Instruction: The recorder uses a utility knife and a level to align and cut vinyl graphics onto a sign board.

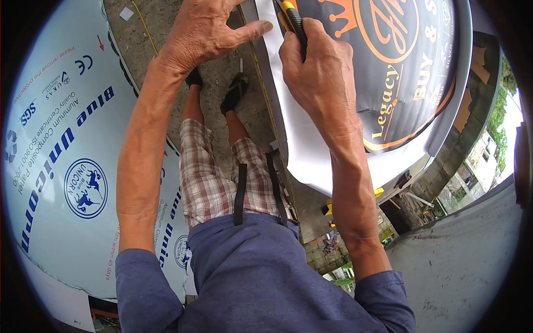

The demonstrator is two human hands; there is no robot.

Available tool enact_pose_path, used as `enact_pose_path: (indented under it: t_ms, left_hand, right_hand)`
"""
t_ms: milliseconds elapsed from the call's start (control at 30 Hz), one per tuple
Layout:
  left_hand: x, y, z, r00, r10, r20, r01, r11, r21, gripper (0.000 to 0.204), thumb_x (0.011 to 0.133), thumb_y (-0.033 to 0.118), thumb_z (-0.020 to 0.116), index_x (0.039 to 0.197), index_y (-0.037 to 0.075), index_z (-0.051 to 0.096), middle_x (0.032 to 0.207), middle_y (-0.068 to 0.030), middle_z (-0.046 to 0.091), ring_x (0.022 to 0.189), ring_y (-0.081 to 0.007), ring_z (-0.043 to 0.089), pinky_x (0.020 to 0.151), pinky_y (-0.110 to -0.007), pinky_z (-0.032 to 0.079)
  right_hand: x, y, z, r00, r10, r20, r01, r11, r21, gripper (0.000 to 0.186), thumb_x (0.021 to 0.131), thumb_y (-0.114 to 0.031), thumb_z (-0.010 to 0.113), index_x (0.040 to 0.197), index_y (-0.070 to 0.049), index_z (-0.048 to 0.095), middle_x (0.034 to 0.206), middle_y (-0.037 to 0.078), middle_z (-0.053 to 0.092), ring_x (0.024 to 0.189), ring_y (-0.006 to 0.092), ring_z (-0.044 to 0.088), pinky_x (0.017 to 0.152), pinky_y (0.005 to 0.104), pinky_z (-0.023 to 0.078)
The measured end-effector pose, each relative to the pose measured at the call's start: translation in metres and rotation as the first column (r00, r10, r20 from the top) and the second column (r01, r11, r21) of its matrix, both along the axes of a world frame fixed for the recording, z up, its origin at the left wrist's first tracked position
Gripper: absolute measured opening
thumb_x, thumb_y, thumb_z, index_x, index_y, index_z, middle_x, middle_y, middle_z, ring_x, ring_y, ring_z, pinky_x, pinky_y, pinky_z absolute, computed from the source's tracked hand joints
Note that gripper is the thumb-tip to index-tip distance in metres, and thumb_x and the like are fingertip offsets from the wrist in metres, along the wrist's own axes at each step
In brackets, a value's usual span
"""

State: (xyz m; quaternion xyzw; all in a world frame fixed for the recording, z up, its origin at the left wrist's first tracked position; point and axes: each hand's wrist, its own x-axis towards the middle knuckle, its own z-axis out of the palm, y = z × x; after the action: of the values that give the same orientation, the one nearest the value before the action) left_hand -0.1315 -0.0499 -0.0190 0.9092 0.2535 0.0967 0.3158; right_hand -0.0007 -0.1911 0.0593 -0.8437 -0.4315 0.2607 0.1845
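My right hand [322, 69] is wrapped round a utility knife [297, 26] with a black grip and a yellow-orange body. The knife lies over the white margin of a printed sheet [308, 152], close to its left edge. Orange and white lettering and a crown stand on the sheet's dark round print. At the top, my left hand [202, 33] has its thumb stretched out toward that same edge. Its other fingers run partly out of the picture, and nothing shows in its grasp. The blade's tip is too hard to make out.
A large panel with light blue printed film [50, 183] fills the left side. Between it and the work table [311, 202] is a concrete floor with a paper scrap [126, 14] and a yellow cord [147, 30]. A grey surface [461, 266] lies at lower right.
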Motion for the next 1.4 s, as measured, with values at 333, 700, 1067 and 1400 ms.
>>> enact_pose_path:
  t_ms: [333, 700, 1067, 1400]
  left_hand:
    - [0.002, 0.001, 0.002, 1.000, -0.020, -0.003, 0.020, 0.999, 0.025, 0.079, 0.083, 0.053, 0.078, 0.151, 0.021, 0.054, 0.169, -0.0097, 0.026, 0.157, -0.0438, 0.009, 0.126, -0.061, 0.017]
    - [0.006, 0.000, 0.001, 1.000, -0.025, -0.017, 0.026, 0.997, 0.072, 0.080, 0.083, 0.053, 0.077, 0.152, 0.021, 0.053, 0.169, -0.0097, 0.026, 0.156, -0.0444, 0.009, 0.126, -0.060, 0.018]
    - [0.004, -0.001, -0.002, 1.000, -0.024, 0.011, 0.023, 0.999, 0.044, 0.079, 0.084, 0.055, 0.075, 0.152, 0.021, 0.053, 0.169, -0.0091, 0.026, 0.157, -0.0426, 0.007, 0.126, -0.060, 0.018]
    - [0.004, -0.001, -0.002, 0.999, -0.031, 0.027, 0.029, 0.998, 0.064, 0.079, 0.084, 0.053, 0.076, 0.151, 0.019, 0.053, 0.169, -0.0102, 0.027, 0.157, -0.0421, 0.008, 0.127, -0.059, 0.018]
  right_hand:
    - [-0.007, -0.006, -0.008, 1.000, -0.011, 0.011, 0.010, 0.999, 0.046, 0.018, 0.094, -0.009, 0.062, 0.086, 0.003, 0.053, 0.071, 0.021, 0.066, 0.059, 0.0401, 0.066, 0.055, 0.0492, 0.052]
    - [-0.006, -0.010, -0.009, 1.000, -0.012, 0.017, 0.011, 0.996, 0.090, 0.018, 0.096, -0.009, 0.061, 0.086, 0.002, 0.052, 0.065, 0.020, 0.064, 0.054, 0.0384, 0.065, 0.053, 0.0472, 0.050]
    - [-0.005, -0.012, -0.010, 1.000, 0.005, 0.030, -0.007, 0.996, 0.084, 0.017, 0.095, -0.009, 0.062, 0.086, 0.002, 0.052, 0.066, 0.020, 0.063, 0.053, 0.0373, 0.064, 0.053, 0.0464, 0.051]
    - [-0.004, -0.018, -0.012, 0.999, 0.015, 0.042, -0.019, 0.993, 0.113, 0.018, 0.095, -0.008, 0.062, 0.084, 0.001, 0.051, 0.062, 0.018, 0.061, 0.050, 0.0349, 0.062, 0.050, 0.0445, 0.049]
